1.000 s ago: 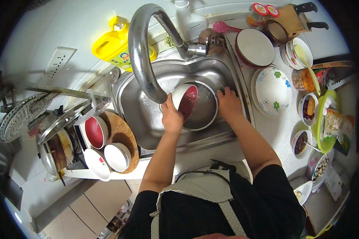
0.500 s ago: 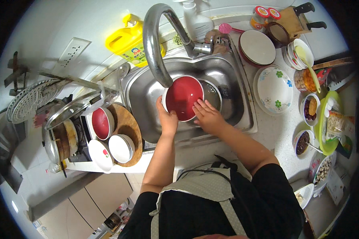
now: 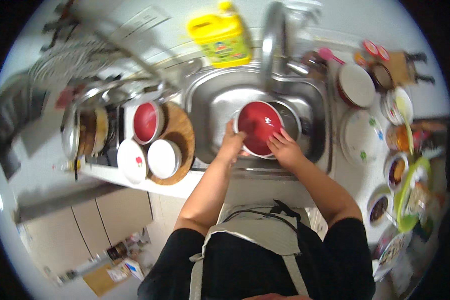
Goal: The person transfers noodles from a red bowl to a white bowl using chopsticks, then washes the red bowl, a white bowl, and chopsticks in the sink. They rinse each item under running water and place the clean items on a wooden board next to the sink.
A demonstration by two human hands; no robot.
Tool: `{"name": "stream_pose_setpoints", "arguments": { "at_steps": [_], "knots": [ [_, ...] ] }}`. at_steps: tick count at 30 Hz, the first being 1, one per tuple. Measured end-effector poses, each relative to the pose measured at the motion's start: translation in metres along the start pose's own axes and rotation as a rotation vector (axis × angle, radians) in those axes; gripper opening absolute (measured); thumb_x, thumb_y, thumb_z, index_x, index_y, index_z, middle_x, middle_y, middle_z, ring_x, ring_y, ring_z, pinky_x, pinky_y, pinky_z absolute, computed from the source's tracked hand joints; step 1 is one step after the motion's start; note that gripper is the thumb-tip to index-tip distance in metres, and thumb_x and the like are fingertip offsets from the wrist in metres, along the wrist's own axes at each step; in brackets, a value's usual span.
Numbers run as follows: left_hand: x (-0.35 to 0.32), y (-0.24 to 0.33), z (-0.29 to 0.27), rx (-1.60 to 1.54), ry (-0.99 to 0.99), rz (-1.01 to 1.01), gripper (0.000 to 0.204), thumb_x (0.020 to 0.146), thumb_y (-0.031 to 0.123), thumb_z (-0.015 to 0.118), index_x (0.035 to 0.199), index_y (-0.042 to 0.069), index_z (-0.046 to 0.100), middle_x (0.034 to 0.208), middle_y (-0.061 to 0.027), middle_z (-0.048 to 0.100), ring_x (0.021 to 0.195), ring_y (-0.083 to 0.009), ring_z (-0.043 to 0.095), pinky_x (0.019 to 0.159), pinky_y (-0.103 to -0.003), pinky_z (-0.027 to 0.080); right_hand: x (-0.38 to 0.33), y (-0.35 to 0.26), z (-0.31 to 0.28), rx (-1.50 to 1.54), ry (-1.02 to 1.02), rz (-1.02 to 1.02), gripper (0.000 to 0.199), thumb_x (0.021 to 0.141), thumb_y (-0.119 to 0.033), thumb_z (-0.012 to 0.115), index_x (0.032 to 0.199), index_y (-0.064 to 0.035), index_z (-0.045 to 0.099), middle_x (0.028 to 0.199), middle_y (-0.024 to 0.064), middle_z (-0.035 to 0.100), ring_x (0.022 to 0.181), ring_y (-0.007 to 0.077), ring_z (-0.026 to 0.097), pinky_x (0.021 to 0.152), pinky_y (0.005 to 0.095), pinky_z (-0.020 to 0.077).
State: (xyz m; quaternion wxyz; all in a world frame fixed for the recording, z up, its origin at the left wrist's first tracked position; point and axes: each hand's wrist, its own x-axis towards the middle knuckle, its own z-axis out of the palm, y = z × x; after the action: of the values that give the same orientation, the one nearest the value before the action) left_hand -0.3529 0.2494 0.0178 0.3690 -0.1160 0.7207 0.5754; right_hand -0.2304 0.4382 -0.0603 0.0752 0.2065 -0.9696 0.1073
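Over the sink (image 3: 212, 145) I hold a bowl (image 3: 257, 122) with a red inside and a white rim, tilted so its inside faces up. My left hand (image 3: 232, 142) grips its left side, thumb at the rim and fingers around the outside. My right hand (image 3: 286, 149) is on the lower right rim, fingers reaching onto the red inner wall; its thumb is hidden. A round metal bowl (image 3: 294, 120) lies in the sink, partly hidden behind the red bowl. The curved tap (image 3: 270, 50) rises behind, blurred.
On the left, a round wooden board (image 3: 184, 132) carries another red bowl (image 3: 146, 122) and white bowls (image 3: 163, 158). A yellow jug (image 3: 222, 42) stands behind the sink. Plates (image 3: 360, 135), a knife block (image 3: 402, 67) and several food bowls (image 3: 381, 207) line the right counter.
The view has swung, so the scene sits further right and is blurred. My right fingers have slid along the bowl's inside toward its lower right rim. The left hand keeps its grip.
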Motion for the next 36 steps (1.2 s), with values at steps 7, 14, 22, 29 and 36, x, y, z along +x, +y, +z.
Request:
{"name": "stream_pose_setpoints", "arguments": {
  "at_steps": [7, 14, 22, 29, 36],
  "knots": [
    [0.000, -0.017, 0.013, 0.247, 0.108, 0.436, 0.082, 0.086, 0.037, 0.064, 0.145, -0.005, 0.026, 0.128, -0.0271, 0.052, 0.121, -0.0358, 0.051, 0.103, -0.038, 0.040, 0.031, -0.056, -0.052, 0.817, 0.069, 0.511, 0.020, 0.090, -0.022, 0.061, 0.096, -0.0031, 0.061, 0.089, 0.0203, 0.064, 0.085, 0.0351, 0.063, 0.077, 0.0449, 0.0468],
    [-0.005, 0.012, 0.018, 0.365, -0.027, 0.414, 0.085, 0.089, 0.061, 0.052, 0.139, -0.008, 0.042, 0.139, -0.0294, 0.046, 0.132, -0.0393, 0.043, 0.111, -0.040, 0.032, 0.028, -0.060, -0.086, 1.124, 0.228, 0.617, 0.025, 0.096, -0.024, 0.058, 0.095, 0.0003, 0.061, 0.084, 0.0087, 0.065, 0.074, 0.0193, 0.055, 0.073, 0.0331, 0.0446],
    [0.036, -0.028, -0.027, -0.311, -0.297, -0.187, 0.055, 0.101, 0.050, 0.040, 0.123, 0.003, 0.060, 0.119, -0.0138, 0.062, 0.111, -0.0185, 0.057, 0.089, -0.040, 0.048, 0.028, -0.047, -0.084, 2.013, 0.602, 0.981, 0.037, 0.098, -0.026, 0.056, 0.126, -0.0002, 0.056, 0.118, 0.0085, 0.062, 0.109, 0.0220, 0.057, 0.096, 0.0360, 0.0435],
    [-0.051, -0.011, -0.092, -0.469, -0.356, 0.050, 0.064, 0.100, 0.051, 0.041, 0.144, 0.005, 0.035, 0.137, -0.0133, 0.045, 0.121, -0.0224, 0.052, 0.081, -0.042, 0.055, 0.065, -0.083, -0.121, 1.018, 0.239, 0.686, 0.024, 0.092, -0.022, 0.063, 0.105, -0.0008, 0.063, 0.095, 0.0112, 0.068, 0.086, 0.0251, 0.066, 0.087, 0.0353, 0.0490],
    [-0.143, 0.036, -0.177, -0.663, -0.263, 0.285, 0.069, 0.085, 0.004, 0.054, 0.148, 0.010, 0.027, 0.128, -0.0127, 0.053, 0.108, -0.0191, 0.060, 0.072, -0.032, 0.060, 0.163, -0.164, -0.143, 0.228, 0.051, -0.317, 0.020, 0.082, -0.025, 0.072, 0.093, -0.0086, 0.067, 0.082, 0.0089, 0.066, 0.080, 0.0234, 0.066, 0.094, 0.0454, 0.0502]
  ]
}}
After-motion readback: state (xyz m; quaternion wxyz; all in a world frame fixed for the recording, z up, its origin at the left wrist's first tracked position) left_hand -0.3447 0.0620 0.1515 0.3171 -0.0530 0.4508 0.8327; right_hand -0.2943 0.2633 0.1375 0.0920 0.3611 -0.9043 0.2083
